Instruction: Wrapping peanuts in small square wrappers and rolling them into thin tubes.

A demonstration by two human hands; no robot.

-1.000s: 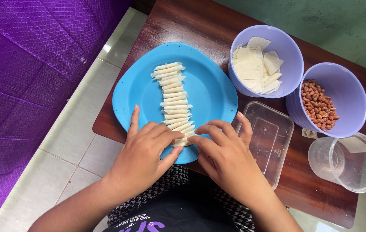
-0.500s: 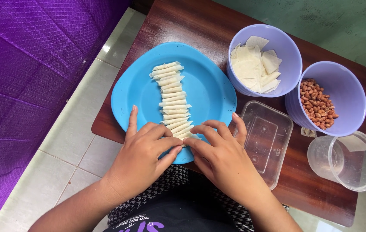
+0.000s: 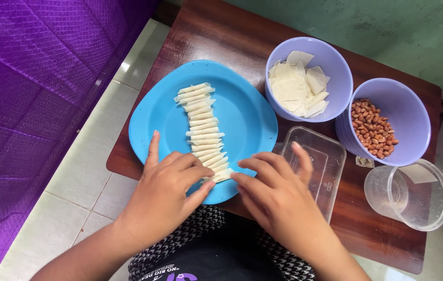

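Head view: the left hand (image 3: 167, 195) and right hand (image 3: 279, 200), palms down with fingers curled, pinch the nearest pale rolled pastry stick (image 3: 220, 176) ending a row on the round blue plastic plate (image 3: 247, 112), beside a clear rectangular plastic container (image 3: 320, 156), two lilac bowls and a clear cup on the brown wooden table (image 3: 221, 36).

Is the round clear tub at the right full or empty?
Nearly empty. The clear tub lies tipped with its mouth toward the camera, and only a pale scrap shows inside; cannot tell what it is.
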